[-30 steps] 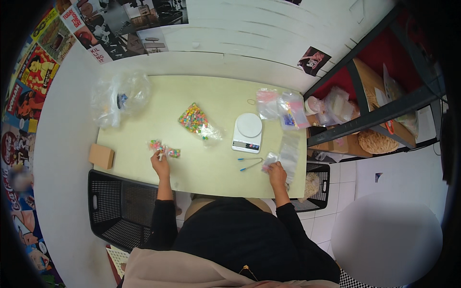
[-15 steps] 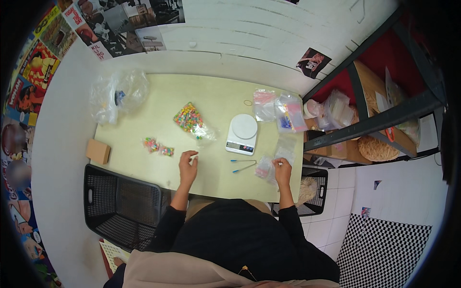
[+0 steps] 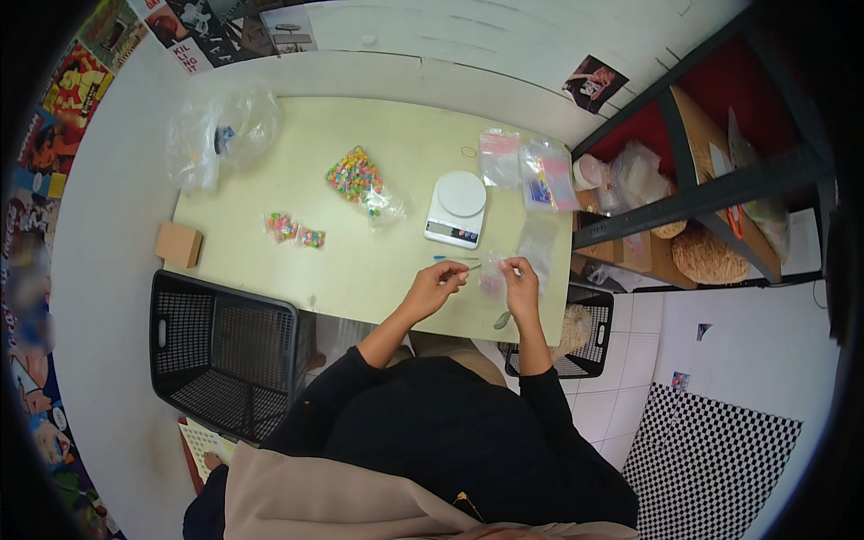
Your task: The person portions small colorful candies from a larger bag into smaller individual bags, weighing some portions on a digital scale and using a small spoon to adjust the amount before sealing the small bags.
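Note:
My left hand [image 3: 436, 288] has come in over the table's front right part, its thumb and fingers pinched together; what they hold, if anything, I cannot make out. Facing it, my right hand [image 3: 521, 286] pinches a small clear plastic bag [image 3: 491, 263] above others like it. Partly covered by my left hand lie tongs with blue tips [image 3: 439, 258]. A grey spoon-like thing [image 3: 502, 319] is beside my right wrist. Behind the hands stands a white kitchen scale [image 3: 456, 211] with a bare round plate. Left of it lies a clear bag of colourful candies [image 3: 356, 175].
Two small filled candy packets [image 3: 295, 231] lie left of centre. Larger clear bags [image 3: 547, 175] and a rubber band [image 3: 468, 153] are at the back right. A crumpled plastic bag [image 3: 223, 135], a brown box [image 3: 179, 244] and a black crate [image 3: 225, 351] are leftward. Shelving [image 3: 693, 202] stands right.
My left hand has moved right, from the table's middle to beside my right hand, and its fingers have closed. The whole view has shifted, so the table sits higher in the picture.

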A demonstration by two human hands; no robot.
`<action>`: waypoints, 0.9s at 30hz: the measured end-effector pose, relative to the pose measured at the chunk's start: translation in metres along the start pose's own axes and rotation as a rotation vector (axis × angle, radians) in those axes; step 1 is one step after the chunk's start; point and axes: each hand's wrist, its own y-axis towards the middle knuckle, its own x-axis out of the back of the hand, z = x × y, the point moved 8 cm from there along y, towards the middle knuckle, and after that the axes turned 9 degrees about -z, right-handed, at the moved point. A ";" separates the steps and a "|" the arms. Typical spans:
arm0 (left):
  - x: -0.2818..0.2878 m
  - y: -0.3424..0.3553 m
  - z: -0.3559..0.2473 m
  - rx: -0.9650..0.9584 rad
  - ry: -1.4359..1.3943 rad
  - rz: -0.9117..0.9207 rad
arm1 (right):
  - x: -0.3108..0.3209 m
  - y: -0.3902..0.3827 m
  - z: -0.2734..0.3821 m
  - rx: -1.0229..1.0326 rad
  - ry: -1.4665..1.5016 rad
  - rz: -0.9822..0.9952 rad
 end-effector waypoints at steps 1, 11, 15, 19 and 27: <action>-0.003 -0.004 0.000 0.039 0.002 0.040 | -0.008 -0.011 0.006 -0.035 0.026 0.036; 0.052 -0.113 0.029 0.109 -0.082 -0.019 | -0.052 -0.152 0.057 0.146 -0.024 0.229; 0.065 -0.173 0.071 0.107 -0.071 -0.034 | -0.058 -0.216 0.030 0.138 -0.098 0.370; 0.067 -0.208 0.094 0.131 -0.089 -0.076 | -0.055 -0.265 0.010 0.053 0.049 0.419; 0.055 -0.236 0.095 0.115 0.018 -0.037 | -0.038 -0.294 0.007 -0.007 0.000 0.446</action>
